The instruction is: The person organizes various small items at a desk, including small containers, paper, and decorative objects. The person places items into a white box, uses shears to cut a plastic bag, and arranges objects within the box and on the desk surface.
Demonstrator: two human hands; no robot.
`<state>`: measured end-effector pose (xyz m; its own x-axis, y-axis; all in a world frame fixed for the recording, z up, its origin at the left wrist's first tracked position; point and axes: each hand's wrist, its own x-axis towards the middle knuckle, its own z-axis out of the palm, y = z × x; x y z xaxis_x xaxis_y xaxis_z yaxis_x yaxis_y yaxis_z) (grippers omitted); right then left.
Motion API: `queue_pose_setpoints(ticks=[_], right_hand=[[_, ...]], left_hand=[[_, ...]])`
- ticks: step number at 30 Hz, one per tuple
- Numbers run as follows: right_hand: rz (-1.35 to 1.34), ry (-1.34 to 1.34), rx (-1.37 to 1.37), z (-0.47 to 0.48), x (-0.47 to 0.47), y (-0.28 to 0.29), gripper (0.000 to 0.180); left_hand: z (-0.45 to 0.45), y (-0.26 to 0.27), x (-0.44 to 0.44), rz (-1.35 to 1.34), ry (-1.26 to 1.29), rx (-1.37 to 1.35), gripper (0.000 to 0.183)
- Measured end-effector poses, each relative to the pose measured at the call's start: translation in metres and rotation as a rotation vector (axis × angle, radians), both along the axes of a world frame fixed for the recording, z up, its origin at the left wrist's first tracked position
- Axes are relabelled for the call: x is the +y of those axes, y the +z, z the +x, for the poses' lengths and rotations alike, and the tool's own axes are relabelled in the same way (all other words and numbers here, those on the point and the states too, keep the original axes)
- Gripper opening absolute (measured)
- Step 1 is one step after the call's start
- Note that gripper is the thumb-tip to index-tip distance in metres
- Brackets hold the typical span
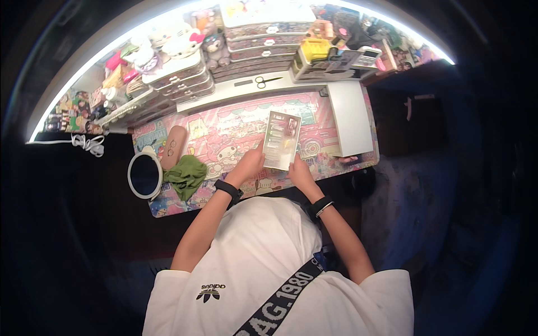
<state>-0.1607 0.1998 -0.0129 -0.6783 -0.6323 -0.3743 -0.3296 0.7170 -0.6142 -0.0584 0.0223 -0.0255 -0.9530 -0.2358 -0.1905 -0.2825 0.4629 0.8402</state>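
Note:
Both of my hands hold a shallow white rectangular box (287,158) over the desk's cartoon-printed pink mat (248,126). My left hand (253,161) grips its lower left edge, and my right hand (298,169) pinches the lower right corner. Inside the box, several small clear, pink and green pieces lie in rows towards the left and the top. A paler stretch shows at the lower right. The small pieces are too fine to identify. The fingers under the box are hidden.
On the left are a round mirror (145,175), a green cloth (188,176) and a pink glasses case (173,147). Scissors (267,82) rest on a white shelf behind. A white panel (352,122) stands at the right. Small drawer units (267,42) and plush toys (216,50) line the back.

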Motion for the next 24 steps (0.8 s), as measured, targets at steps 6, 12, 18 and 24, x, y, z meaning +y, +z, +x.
queue_pose_setpoints(ticks=[6,12,18,24], right_hand=[[-0.058,-0.171,0.000,0.009,0.034,-0.042,0.025],[-0.116,-0.441,-0.198,0.016,0.120,0.015,0.029],[0.019,-0.631,-0.262,-0.004,0.228,0.024,0.025],[-0.008,-0.603,-0.275,-0.054,0.282,0.014,0.024]], left_hand=[[-0.044,-0.008,0.001,-0.134,-0.106,0.038,0.043],[-0.084,0.000,0.012,-0.181,0.129,0.149,0.021],[-0.114,-0.023,0.018,-0.041,0.293,0.277,0.023],[-0.154,-0.014,0.034,0.071,0.240,0.213,0.028]])
